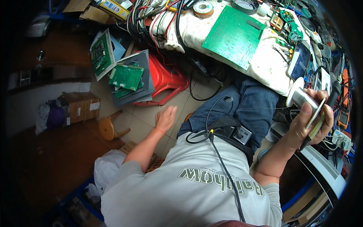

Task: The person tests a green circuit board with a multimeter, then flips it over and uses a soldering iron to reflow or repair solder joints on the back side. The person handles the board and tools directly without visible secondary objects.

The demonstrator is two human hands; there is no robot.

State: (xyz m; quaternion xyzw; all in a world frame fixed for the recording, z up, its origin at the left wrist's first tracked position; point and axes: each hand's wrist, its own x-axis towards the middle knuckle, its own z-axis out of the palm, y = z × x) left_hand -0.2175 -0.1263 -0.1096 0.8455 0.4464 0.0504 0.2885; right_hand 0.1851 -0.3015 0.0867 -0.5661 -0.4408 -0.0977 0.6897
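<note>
My right hand point(315, 117) is closed around a white spool point(302, 99) with a grey band and wide flanges. The same hand also grips a slim pen-like tool point(317, 129) with a tan shaft and a dark tip; its exact kind is unclear. A thin wire point(261, 108) runs faintly from the spool across my jeans, leftward. On the left, my closed left hand point(165, 118) is held out over the floor, fingertips pinched in line with that wire. A large green circuit board point(234, 38) lies on the cloth-covered bench, solder side up.
Another wire spool point(203, 9) and tangled cables point(143, 19) lie along the bench. Small boards and tools crowd its right side, beside a phone point(299, 60). Circuit boards point(126, 77) rest on a red plastic stool point(166, 81). A wooden stool point(107, 128) and cardboard boxes point(81, 108) stand left.
</note>
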